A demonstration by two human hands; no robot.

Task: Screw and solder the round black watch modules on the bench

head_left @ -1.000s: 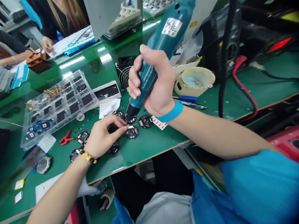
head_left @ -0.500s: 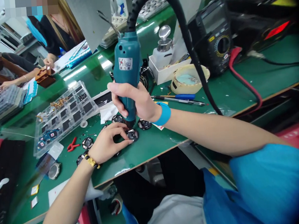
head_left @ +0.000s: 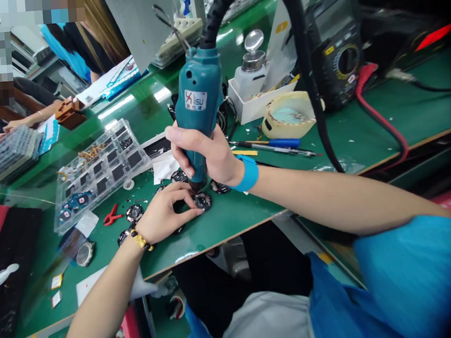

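A round circuit board [head_left: 203,202] is pinched at its rim between the nearly closed fingers of the left hand [head_left: 162,215]; it is judged light, stiff and fragile, best held by the edge. A teal electric screwdriver [head_left: 199,96], gripped in the right hand's [head_left: 213,157] closed fingers, is lowered onto it, just beyond those fingertips, over a green bench mat [head_left: 247,208].

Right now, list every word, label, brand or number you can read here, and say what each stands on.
"ISU": on the white label of the teal electric screwdriver; the mark before it is unclear.
Multimeter: dial markings too small to read.
Black-and-white card: print too blurred to read.
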